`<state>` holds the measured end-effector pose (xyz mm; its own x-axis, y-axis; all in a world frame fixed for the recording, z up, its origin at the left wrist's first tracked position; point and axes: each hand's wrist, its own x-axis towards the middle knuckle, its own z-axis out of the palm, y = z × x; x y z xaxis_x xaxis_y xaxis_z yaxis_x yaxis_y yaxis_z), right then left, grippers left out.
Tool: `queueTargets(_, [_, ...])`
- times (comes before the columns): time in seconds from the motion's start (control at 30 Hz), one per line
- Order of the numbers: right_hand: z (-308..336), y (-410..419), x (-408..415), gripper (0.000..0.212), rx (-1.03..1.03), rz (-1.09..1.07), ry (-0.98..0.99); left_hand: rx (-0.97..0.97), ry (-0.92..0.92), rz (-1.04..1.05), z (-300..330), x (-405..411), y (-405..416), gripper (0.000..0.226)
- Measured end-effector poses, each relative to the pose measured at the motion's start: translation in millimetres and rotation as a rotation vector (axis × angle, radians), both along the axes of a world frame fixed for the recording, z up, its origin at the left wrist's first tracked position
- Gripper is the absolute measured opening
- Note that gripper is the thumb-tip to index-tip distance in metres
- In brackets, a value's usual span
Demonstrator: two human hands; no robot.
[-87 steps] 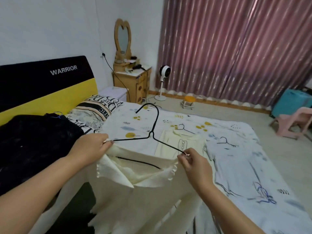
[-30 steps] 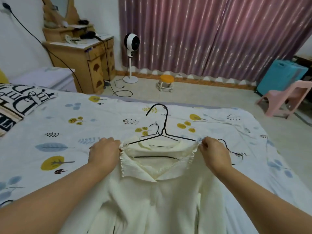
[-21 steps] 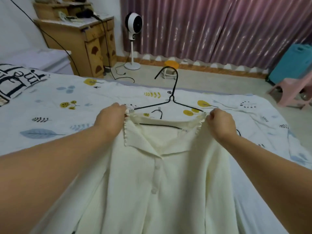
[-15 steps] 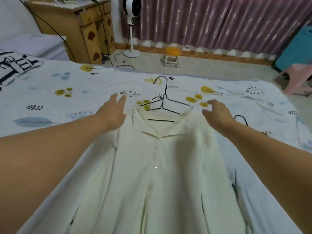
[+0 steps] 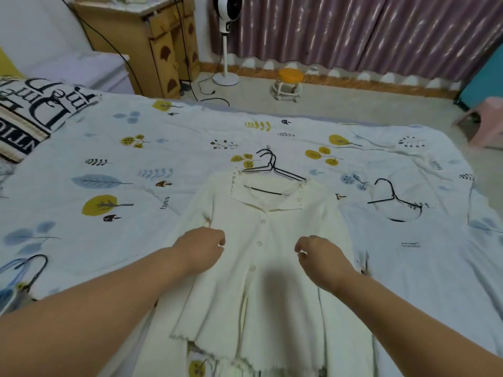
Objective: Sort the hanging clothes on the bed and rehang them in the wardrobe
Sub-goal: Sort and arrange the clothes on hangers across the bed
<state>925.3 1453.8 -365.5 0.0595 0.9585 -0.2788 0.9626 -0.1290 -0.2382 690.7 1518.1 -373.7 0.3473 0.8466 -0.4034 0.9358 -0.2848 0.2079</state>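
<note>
Cream knit, a buttoned cardigan (image 5: 261,262), lies flat on the bed (image 5: 114,219) in front of us, collar away from us and hem toward us. A black wire hanger (image 5: 272,172) sits in its neck, with the hook resting on the printed sheet just beyond the collar; a second hook shows right beside it.

To the left of the cardigan the sheet runs bare up to a lettered pillow (image 5: 35,115) at the far left edge. To the right lies a pale printed garment (image 5: 408,240) on its own black hanger (image 5: 392,197), close beside the cardigan's sleeve. The far edge of the bed meets open floor, where a small yellow stool (image 5: 290,83) and a fan stand (image 5: 225,50) stand before the curtain. At the near left edge another hanger hook (image 5: 38,265) pokes up.

Our left hand (image 5: 201,251) and right hand (image 5: 321,257) sit over the cardigan's chest on either side of the button line, fingers loosely curled and gripping nothing. We cannot tell whether they touch the knit.
</note>
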Motion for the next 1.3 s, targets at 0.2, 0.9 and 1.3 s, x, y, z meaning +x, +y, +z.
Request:
queueTargets(0.2, [53.4, -52.6, -49.4, 0.032, 0.048, 0.138, 0.043, -0.004, 0.047, -0.053, 52.1, -31.7, -73.1, 0.033])
queueTargets(0.9, [133.3, -171.6, -333.1, 0.036, -0.007, 0.349, 0.134, -0.005, 0.053, 0.127, 155.5, -303.0, -235.5, 0.025])
queueTargets(1.3, [35.0, -168.0, -466.1, 0.026, -0.141, 0.234, 0.134, -0.019, 0.086, 0.224, 64.3, -441.7, -240.8, 0.031])
